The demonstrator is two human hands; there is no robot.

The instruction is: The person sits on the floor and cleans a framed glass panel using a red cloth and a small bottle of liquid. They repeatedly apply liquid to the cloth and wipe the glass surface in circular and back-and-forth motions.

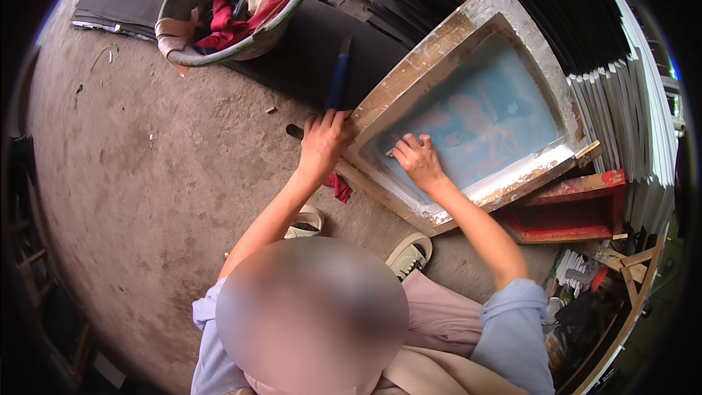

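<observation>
head view: left hand (322,143) grips one wooden screen frame (409,77), right hand (418,161) curled on mesh (490,121)

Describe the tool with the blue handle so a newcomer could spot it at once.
Start at the big wooden-framed printing screen with blue mesh lying tilted on the concrete floor. Just past its left corner, by the left hand, a long tool with a blue handle lies on dark sheets. Nothing else nearby is a slim blue bar.

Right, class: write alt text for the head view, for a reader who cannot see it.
A person crouches over a wooden printing frame on the concrete floor, left hand gripping its edge, right hand pressed on the blue mesh. A bowl of rags sits nearby.
</observation>
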